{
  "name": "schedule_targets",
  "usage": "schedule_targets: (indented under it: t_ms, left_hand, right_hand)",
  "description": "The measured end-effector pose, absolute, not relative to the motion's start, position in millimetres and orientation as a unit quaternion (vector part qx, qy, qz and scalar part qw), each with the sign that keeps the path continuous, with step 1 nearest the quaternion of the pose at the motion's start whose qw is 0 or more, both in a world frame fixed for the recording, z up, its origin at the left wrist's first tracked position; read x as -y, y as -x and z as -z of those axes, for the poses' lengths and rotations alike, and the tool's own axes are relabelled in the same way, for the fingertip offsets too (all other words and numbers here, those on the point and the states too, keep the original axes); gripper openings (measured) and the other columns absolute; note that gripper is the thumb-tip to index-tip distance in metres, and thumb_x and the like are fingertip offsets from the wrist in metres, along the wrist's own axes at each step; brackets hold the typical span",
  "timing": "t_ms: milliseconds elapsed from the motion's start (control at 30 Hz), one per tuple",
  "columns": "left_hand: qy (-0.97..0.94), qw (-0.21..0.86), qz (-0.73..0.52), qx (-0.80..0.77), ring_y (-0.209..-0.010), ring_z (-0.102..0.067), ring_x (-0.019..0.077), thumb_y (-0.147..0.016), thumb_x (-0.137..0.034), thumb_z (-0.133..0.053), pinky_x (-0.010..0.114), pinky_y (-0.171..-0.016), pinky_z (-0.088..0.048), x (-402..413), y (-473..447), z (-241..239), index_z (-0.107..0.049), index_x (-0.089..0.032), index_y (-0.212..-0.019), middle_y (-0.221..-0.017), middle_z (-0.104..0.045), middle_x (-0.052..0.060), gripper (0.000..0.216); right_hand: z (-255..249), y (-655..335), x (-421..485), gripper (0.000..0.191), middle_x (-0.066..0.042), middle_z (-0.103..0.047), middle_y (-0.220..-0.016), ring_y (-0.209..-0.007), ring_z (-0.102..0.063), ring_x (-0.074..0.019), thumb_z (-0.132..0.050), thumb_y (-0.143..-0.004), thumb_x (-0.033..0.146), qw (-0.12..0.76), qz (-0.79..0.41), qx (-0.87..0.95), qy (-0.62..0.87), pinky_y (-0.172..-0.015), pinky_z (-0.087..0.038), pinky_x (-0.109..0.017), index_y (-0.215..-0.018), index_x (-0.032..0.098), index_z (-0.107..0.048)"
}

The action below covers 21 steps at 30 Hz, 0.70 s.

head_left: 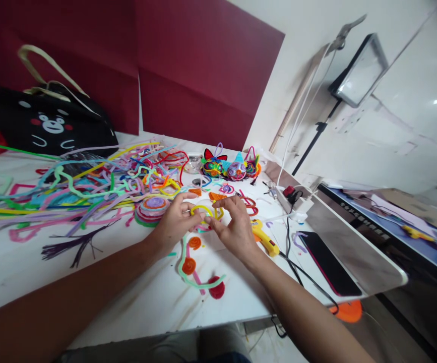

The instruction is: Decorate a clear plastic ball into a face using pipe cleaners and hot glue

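Between my two hands is a yellow pipe cleaner (202, 207) bent into a loop. My left hand (176, 222) pinches it from the left, thumb and fingers closed. From the other side, my right hand (234, 224) grips it with thumb and index finger, the tips nearly meeting the left thumb. What lies directly beneath the loop is partly hidden by the fingers. Just below my hands lie orange coiled discs (189, 265), a red disc (216, 288) and a mint green pipe cleaner (185, 272). A round layered coil (153, 209) sits beside my left hand.
Loose pipe cleaners (70, 186) pile up at left, near a black bag (52, 126). Colourful finished ornaments (236, 170) stand at the back. Right of my hand are a yellow glue gun (265, 238) with its cord, a power strip (296, 204) and a phone (329, 263).
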<state>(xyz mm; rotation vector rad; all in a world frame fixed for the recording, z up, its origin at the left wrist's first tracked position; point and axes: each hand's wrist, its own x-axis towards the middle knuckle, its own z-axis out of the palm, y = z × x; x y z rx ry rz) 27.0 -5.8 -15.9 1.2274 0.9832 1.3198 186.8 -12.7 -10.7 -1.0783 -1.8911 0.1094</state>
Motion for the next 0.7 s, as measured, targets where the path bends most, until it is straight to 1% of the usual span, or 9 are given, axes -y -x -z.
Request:
schedule_targets:
  t_ms: [167, 300, 567, 700]
  left_hand:
    - [-0.503, 0.543, -0.549, -0.389, -0.057, -0.055, 0.0094, -0.065, -0.028, -0.076, 0.021, -0.049, -0.038, 8.2, -26.7, 13.9, -0.045, -0.021, -0.109, -0.077, -0.060, -0.004, 0.055]
    - [-0.506, 0.551, -0.545, -0.379, -0.063, -0.058, 0.0105, -0.066, -0.028, -0.075, 0.020, -0.052, -0.041, 9.7, -26.9, 13.1, -0.044, -0.021, -0.112, -0.080, -0.061, -0.004, 0.057]
    - [-0.538, 0.529, -0.534, -0.381, -0.066, -0.058, 0.0103, -0.070, -0.026, -0.073, 0.020, -0.054, -0.045, 7.4, -24.7, 18.7, -0.043, -0.021, -0.117, -0.082, -0.058, -0.003, 0.056]
    - [-0.542, 0.526, -0.533, -0.380, -0.069, -0.059, 0.0109, -0.069, -0.025, -0.073, 0.020, -0.056, -0.046, 5.1, -24.0, 20.8, -0.043, -0.021, -0.117, -0.085, -0.058, -0.002, 0.056]
  right_hand:
    - [12.2, -186.3, 11.9, 0.027, -0.008, -0.058, -0.103, -0.099, -0.053, -0.0253, -0.072, -0.077, 0.027, 0.474, -0.062, 0.749, 0.459, -0.088, -0.043, -0.041, -0.100, 0.019, -0.060]
    - [12.8, -185.9, 12.7, 0.031, -0.008, -0.057, -0.104, -0.100, -0.052, -0.0254, -0.073, -0.075, 0.026, 0.475, -0.077, 0.737, 0.474, -0.089, -0.042, -0.042, -0.102, 0.020, -0.059]
    - [12.6, -185.3, 13.1, 0.034, -0.007, -0.058, -0.106, -0.102, -0.052, -0.0265, -0.073, -0.072, 0.025, 0.474, -0.109, 0.722, 0.493, -0.090, -0.042, -0.044, -0.103, 0.022, -0.059]
    - [13.3, -186.1, 12.3, 0.036, -0.008, -0.058, -0.106, -0.102, -0.051, -0.0270, -0.074, -0.071, 0.026, 0.472, -0.126, 0.718, 0.495, -0.091, -0.042, -0.045, -0.104, 0.021, -0.059]
